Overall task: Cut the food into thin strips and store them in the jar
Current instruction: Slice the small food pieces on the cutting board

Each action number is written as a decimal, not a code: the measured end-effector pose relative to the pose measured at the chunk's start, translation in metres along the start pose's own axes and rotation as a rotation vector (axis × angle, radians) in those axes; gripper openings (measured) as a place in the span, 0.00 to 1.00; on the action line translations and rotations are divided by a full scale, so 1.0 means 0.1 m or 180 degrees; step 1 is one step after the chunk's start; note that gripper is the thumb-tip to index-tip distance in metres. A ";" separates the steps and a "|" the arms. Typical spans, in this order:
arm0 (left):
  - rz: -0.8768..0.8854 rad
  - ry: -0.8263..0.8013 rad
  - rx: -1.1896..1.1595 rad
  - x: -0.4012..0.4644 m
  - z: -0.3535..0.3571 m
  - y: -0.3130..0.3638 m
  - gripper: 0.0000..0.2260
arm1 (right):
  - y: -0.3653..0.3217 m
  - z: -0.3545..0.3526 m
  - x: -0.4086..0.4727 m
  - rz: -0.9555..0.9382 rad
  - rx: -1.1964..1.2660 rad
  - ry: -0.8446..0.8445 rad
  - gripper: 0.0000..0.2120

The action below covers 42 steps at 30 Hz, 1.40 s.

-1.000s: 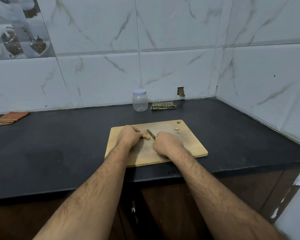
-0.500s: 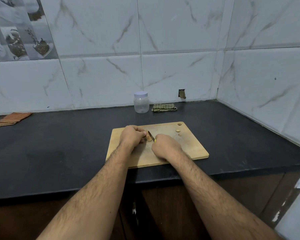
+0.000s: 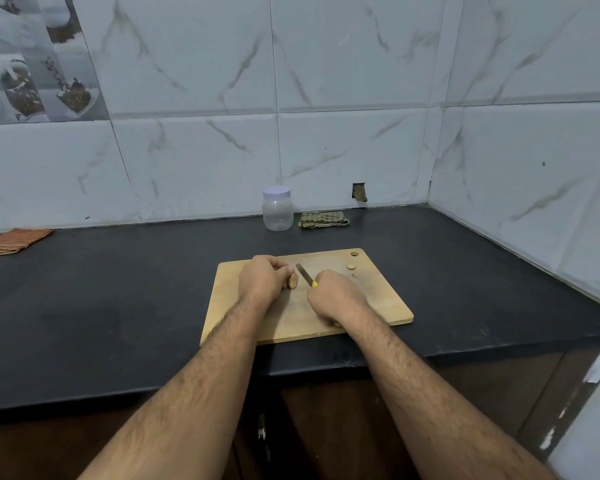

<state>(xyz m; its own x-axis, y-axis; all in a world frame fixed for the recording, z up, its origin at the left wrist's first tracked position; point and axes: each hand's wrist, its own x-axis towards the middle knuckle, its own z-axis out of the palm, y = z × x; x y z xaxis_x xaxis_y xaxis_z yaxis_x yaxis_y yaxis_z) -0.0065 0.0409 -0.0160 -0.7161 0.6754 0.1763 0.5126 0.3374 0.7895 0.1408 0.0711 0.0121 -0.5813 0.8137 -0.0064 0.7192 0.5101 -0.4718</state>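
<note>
At a dark table in a tiled kitchen corner, a person slices a small brown piece of food point(image 3: 293, 280) on a wooden board point(image 3: 388, 299). The left hand point(image 3: 262, 278) curls over the food and pins it to the board, with only its right end showing past the fingertips. The right hand point(image 3: 336, 299) is wrapped around the yellow handle of a knife point(image 3: 305, 274), whose blade angles up and away, just right of the food and not yet touching it.

A few small cut bits point(image 3: 351, 267) lie near the board's far right corner. The jar point(image 3: 278, 209) stands well back against the wall, its pale lid on, and looks empty, so the work seems to be at an early stage.

Done well, the next cut would likely call for bringing the blade down close to the exposed end, taking off only a thin slice. Left fingertips should stay tucked behind the knuckles, since little of the food protrudes and the blade works close to them. The piece is small and rounded and may roll, so firm downward pressure matters. A striped cloth point(image 3: 323, 219) lies beside the jar, and an orange cloth point(image 3: 13, 240) at the table's far left.
</note>
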 end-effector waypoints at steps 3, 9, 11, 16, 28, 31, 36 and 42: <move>0.0121 -0.0220 -0.0053 0.02 -0.01 -0.04 0.04 | 0.01 -0.02 0.00 0.0025 -0.0023 -0.0082 0.12; 0.0244 -0.0464 0.0330 0.02 -0.03 0.02 0.09 | 0.00 -0.04 -0.01 0.0027 -0.0058 -0.0128 0.07; 0.0339 -0.0457 0.0512 0.03 -0.02 0.04 0.11 | 0.02 -0.04 -0.01 0.0057 -0.0040 -0.0107 0.09; 0.0479 -0.0533 0.0707 0.09 -0.01 0.03 0.13 | 0.05 -0.05 -0.02 0.0051 -0.0136 0.0071 0.13; 0.0588 -0.0795 0.0785 0.12 -0.09 0.02 0.19 | 0.01 -0.06 -0.04 -0.0079 -0.0327 0.0202 0.12; 0.0546 -0.0723 0.0662 0.12 -0.08 -0.02 0.20 | 0.02 -0.06 -0.03 -0.0078 -0.0313 0.0200 0.11; 0.0487 -0.0616 0.0527 0.11 -0.05 -0.06 0.21 | 0.02 -0.05 -0.03 -0.0135 -0.0358 0.0215 0.10; 0.0541 -0.0651 0.0567 0.09 -0.07 -0.04 0.20 | 0.01 -0.07 -0.03 -0.0149 -0.0362 0.0189 0.11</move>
<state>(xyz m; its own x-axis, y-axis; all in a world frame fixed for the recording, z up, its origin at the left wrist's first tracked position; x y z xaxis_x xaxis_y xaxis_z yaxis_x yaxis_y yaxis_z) -0.0187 0.0410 -0.0132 -0.5124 0.8436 0.1607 0.7045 0.3059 0.6404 0.1459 0.0708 0.0175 -0.5941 0.8016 0.0671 0.7323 0.5735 -0.3673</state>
